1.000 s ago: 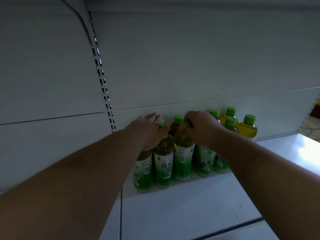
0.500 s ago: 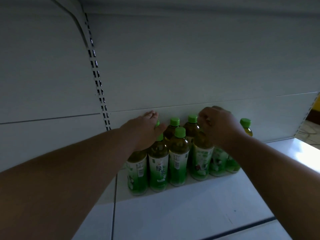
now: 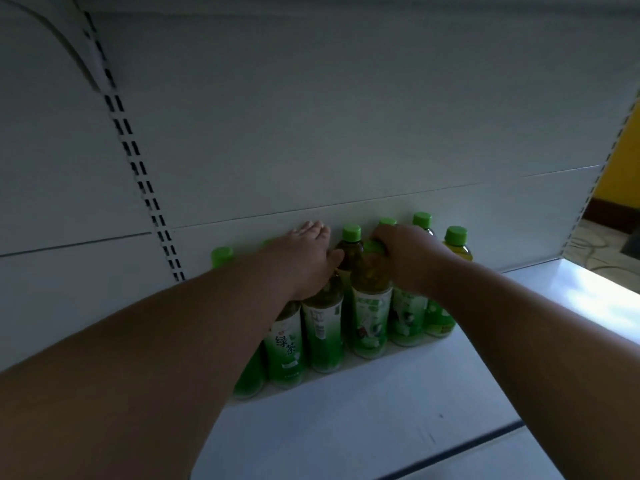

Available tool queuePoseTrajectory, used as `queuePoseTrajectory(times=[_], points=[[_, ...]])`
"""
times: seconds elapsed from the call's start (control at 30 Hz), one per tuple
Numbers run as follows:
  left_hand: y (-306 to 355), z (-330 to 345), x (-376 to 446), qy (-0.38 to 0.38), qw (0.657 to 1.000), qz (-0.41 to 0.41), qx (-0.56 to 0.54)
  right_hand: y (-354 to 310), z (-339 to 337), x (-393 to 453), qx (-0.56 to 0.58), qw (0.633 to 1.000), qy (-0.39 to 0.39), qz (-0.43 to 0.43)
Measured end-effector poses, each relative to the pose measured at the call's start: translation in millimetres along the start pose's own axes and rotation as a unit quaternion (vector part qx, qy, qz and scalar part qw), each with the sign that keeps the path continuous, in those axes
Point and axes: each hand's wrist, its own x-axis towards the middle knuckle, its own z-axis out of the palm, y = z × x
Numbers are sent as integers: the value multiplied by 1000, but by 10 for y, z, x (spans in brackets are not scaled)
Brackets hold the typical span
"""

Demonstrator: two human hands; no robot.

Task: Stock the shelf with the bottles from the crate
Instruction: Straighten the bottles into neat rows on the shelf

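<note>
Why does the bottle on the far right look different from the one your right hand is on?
The far-right bottle holds yellow liquid; the held bottle holds darker, brownish-green tea. The far-right bottle stands free with its cap fully showing; the held bottle's cap is partly covered by the right hand, whose fingers curl over it. The far-right bottle sits farther back, the held bottle nearer the front. Both have green caps and green labels.

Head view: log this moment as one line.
left hand: flat on bottle tops | right hand: grips bottle by cap | bottles: upright, clustered against back of shelf | crate: not in view
</note>
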Motion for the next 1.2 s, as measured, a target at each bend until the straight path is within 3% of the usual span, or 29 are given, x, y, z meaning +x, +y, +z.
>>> queuePoseTrajectory(times=[0.4, 0.6, 0.8, 1.2], points=[[-23, 27, 1, -1, 1000, 2, -6, -65, 101, -83, 81, 996, 19, 2], [10, -13, -17, -5, 1000, -3, -6, 363, -43, -102, 92, 979, 174, 58], [109, -128, 62, 17, 999, -20, -46, 652, 12, -107, 33, 994, 59, 85], [523, -25, 448, -24, 1000, 13, -13, 664, 66, -65, 81, 991, 68, 87]])
